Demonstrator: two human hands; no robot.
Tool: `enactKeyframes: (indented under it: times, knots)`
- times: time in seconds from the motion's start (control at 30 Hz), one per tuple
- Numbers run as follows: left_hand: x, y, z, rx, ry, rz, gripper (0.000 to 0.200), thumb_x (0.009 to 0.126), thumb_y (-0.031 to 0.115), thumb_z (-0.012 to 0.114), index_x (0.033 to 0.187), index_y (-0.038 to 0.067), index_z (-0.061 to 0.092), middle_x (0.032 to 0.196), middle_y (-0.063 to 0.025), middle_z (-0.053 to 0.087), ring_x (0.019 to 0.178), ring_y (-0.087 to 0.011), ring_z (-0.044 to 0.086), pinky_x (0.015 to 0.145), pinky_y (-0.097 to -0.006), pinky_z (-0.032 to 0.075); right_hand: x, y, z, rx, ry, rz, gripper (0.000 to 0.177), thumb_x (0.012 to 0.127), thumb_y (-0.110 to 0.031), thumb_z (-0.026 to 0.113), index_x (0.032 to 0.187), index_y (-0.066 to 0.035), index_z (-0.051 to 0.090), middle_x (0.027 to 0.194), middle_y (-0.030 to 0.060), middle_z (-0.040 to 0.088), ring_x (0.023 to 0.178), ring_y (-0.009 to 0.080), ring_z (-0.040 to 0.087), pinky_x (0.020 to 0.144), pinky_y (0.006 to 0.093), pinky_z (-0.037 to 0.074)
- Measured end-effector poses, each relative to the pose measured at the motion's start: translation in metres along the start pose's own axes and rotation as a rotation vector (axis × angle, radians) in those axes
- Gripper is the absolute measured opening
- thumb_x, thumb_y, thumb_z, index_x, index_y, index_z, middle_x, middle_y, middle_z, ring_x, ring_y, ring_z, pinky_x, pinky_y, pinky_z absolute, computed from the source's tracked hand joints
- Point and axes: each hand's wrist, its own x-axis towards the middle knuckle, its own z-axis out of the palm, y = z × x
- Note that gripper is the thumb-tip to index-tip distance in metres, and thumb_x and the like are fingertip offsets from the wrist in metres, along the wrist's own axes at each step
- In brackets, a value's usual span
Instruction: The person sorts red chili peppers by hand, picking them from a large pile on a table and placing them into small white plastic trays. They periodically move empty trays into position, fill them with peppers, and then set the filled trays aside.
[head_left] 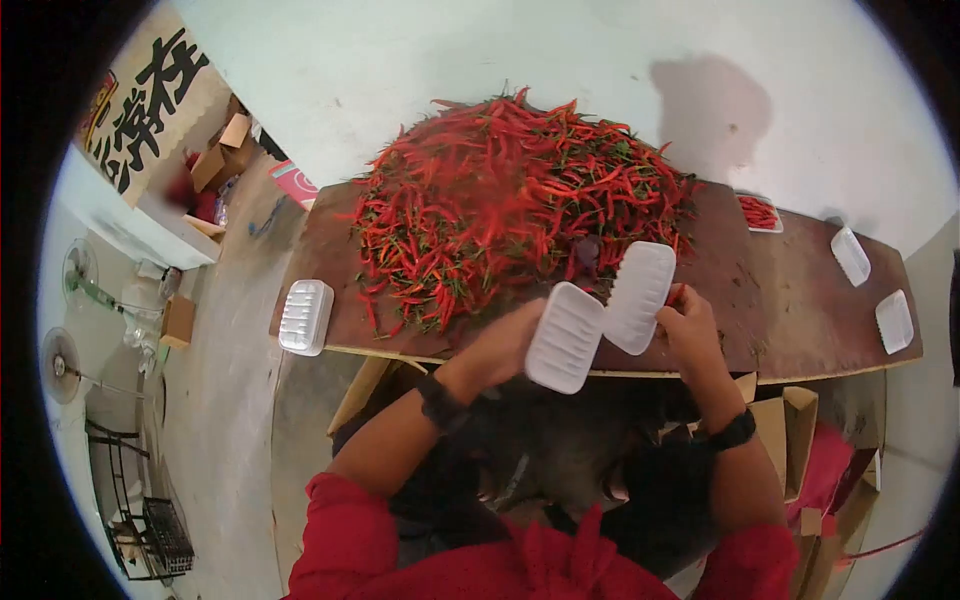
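Note:
A white plastic tray [565, 338] with ridges is gripped at its left side by my left hand [512, 338], whose fingers are mostly hidden behind it. My right hand [688, 318] pinches a second white tray [641, 297] by its right edge. The two trays sit close together and seem to overlap at their inner edges, over the front edge of the table. Just beyond them lies a big heap of red chili peppers [480, 200] with green stems.
A stack of white trays [306, 317] lies at the table's [720, 330] left end. On the right are a tray of chilies [758, 213] and white trays [851, 256] [894, 322]. Cardboard boxes [798, 440] stand below right; fans [62, 365] stand far left.

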Motion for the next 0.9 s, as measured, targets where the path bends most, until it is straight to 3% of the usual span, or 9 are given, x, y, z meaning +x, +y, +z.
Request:
enactKeyframes:
  times: [0.07,0.2,0.33,0.4,0.53,0.6,0.73,0.8,0.9]
  knots:
    - [-0.004,0.002,0.004,0.164,0.134,-0.008,0.040,0.093,0.021,0.044,0.130,0.004,0.042,0.118,-0.0103,0.057,0.101,-0.0201,0.060,0.088,-0.0345,0.048,-0.002,-0.006,0.001,-0.020,0.057,-0.031,0.025,0.070,-0.003,0.052,0.093,0.004,0.058,0.081,0.0079,0.063,0.071,0.0128,0.058,0.064,0.0268,0.048]
    - [-0.002,-0.009,-0.001,0.472,0.332,-0.011,0.043,0.086,0.002,0.052,0.128,0.001,0.041,0.114,-0.0127,0.058,0.101,-0.0200,0.059,0.085,-0.0342,0.050,0.006,0.006,0.002,-0.160,0.025,-0.089,0.026,0.069,-0.003,0.052,0.093,0.004,0.059,0.082,0.0088,0.064,0.072,0.0128,0.059,0.065,0.0276,0.048]
    - [0.002,-0.018,-0.015,0.547,0.338,0.074,0.041,0.085,0.000,0.052,0.125,-0.001,0.043,0.112,-0.0138,0.058,0.099,-0.0187,0.059,0.083,-0.0342,0.050,0.011,0.015,0.002,-0.329,0.007,-0.159,0.029,0.067,-0.002,0.053,0.096,0.002,0.059,0.080,0.0112,0.064,0.071,0.0172,0.060,0.068,0.0315,0.048]
    - [0.001,-0.007,-0.020,0.907,0.371,0.178,0.039,0.085,0.003,0.053,0.123,-0.001,0.046,0.109,-0.0133,0.058,0.097,-0.0170,0.059,0.082,-0.0326,0.049,0.007,0.009,0.003,-0.469,0.021,-0.215,0.030,0.067,-0.002,0.054,0.096,0.001,0.059,0.079,0.0121,0.064,0.070,0.0193,0.061,0.069,0.0329,0.048]
    - [-0.017,0.029,-0.041,0.842,0.467,0.121,0.037,0.084,0.004,0.053,0.121,-0.001,0.048,0.103,-0.0112,0.060,0.093,-0.0160,0.059,0.080,-0.0305,0.049,-0.002,0.006,0.007,-0.612,0.025,-0.367,0.027,0.068,-0.004,0.057,0.095,-0.001,0.059,0.080,0.0158,0.064,0.072,0.0279,0.062,0.069,0.0365,0.048]
    - [-0.028,0.042,-0.073,1.004,0.551,0.433,0.036,0.084,0.005,0.053,0.119,-0.002,0.049,0.096,-0.0096,0.062,0.088,-0.0155,0.060,0.077,-0.0292,0.049,-0.005,0.008,0.010,-0.646,0.002,-0.438,0.025,0.069,-0.004,0.058,0.094,-0.001,0.059,0.081,0.0165,0.064,0.073,0.0302,0.062,0.068,0.0374,0.048]
    - [-0.080,0.088,-0.112,1.009,0.851,0.511,0.034,0.084,0.007,0.053,0.116,-0.004,0.052,0.101,-0.0121,0.063,0.089,-0.0159,0.061,0.079,-0.0303,0.049,-0.014,0.005,0.020,-0.765,-0.136,-0.518,0.018,0.070,-0.005,0.059,0.088,-0.002,0.058,0.081,0.0164,0.062,0.077,0.0329,0.061,0.068,0.0410,0.048]
    - [-0.104,0.102,-0.159,1.060,1.102,0.584,0.038,0.078,0.007,0.056,0.114,-0.004,0.055,0.107,-0.0173,0.062,0.095,-0.0261,0.061,0.084,-0.0374,0.046,-0.019,0.007,0.027,-0.767,-0.195,-0.520,0.017,0.070,-0.005,0.060,0.086,-0.002,0.058,0.081,0.0162,0.061,0.078,0.0331,0.061,0.069,0.0422,0.048]
    - [-0.136,0.109,-0.215,0.996,1.262,0.619,0.039,0.078,0.008,0.056,0.116,-0.003,0.054,0.107,-0.0172,0.062,0.092,-0.0229,0.061,0.078,-0.0356,0.049,-0.024,0.020,0.040,-0.954,-0.294,-0.636,0.015,0.070,-0.006,0.061,0.085,-0.003,0.059,0.084,0.0169,0.059,0.079,0.0344,0.060,0.070,0.0446,0.048]
